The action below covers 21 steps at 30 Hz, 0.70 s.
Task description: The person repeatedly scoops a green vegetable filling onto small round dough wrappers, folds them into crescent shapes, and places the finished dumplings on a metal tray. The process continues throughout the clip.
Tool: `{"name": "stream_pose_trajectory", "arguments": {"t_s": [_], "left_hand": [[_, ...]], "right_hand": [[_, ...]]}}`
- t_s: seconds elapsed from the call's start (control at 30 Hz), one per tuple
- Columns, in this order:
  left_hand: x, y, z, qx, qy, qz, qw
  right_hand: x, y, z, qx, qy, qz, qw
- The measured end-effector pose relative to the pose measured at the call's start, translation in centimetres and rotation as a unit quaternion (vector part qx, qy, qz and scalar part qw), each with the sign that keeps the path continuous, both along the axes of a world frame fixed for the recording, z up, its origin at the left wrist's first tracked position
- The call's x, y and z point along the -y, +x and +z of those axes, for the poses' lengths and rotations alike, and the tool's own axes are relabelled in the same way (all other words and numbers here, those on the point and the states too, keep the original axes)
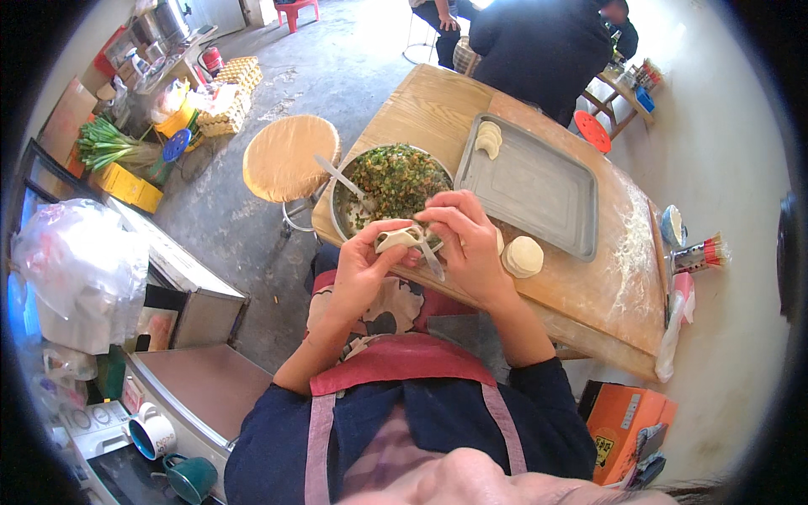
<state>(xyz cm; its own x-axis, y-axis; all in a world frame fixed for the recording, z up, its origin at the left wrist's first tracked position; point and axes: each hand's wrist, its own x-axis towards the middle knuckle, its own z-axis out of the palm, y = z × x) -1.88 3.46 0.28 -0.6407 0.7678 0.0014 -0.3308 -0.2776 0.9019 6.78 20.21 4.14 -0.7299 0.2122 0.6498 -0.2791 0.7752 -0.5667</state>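
My left hand [372,255] holds a partly folded dumpling wrapper [399,238] at the near edge of a metal bowl. Close on its right, my right hand [464,243] has bent fingers by the wrapper; a small spatula or knife [433,260] points down below that hand, its hold partly hidden. Chopped green and orange filling [401,180] fills much of the bowl [336,205], where a pale-handled spoon [341,175] rests. A stack of round dough wrappers [524,256] lies right of my right hand. Several folded dumplings [488,139] sit in the far left corner of a metal tray [590,218].
Flour [631,240] dusts the right of the wooden table [404,101]. A round stool [290,158] stands left of it. Skewers in a metal holder [694,257] and a small bowl [674,226] are at the right edge. A person in dark clothes [536,50] is beyond the table.
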Motion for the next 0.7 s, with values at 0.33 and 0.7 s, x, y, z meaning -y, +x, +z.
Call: {"name": "stream_pose_trajectory", "arguments": {"t_s": [0.33,0.7], "left_hand": [[0.3,0.6,0.2,0.027,0.094,-0.021,0.995],[0.3,0.9,-0.3,0.007,0.128,-0.012,0.992]], "right_hand": [[0.9,1.2,-0.4,-0.016,-0.057,0.029,0.998],[1.5,1.3,0.1,-0.043,-0.035,0.018,0.998]]}}
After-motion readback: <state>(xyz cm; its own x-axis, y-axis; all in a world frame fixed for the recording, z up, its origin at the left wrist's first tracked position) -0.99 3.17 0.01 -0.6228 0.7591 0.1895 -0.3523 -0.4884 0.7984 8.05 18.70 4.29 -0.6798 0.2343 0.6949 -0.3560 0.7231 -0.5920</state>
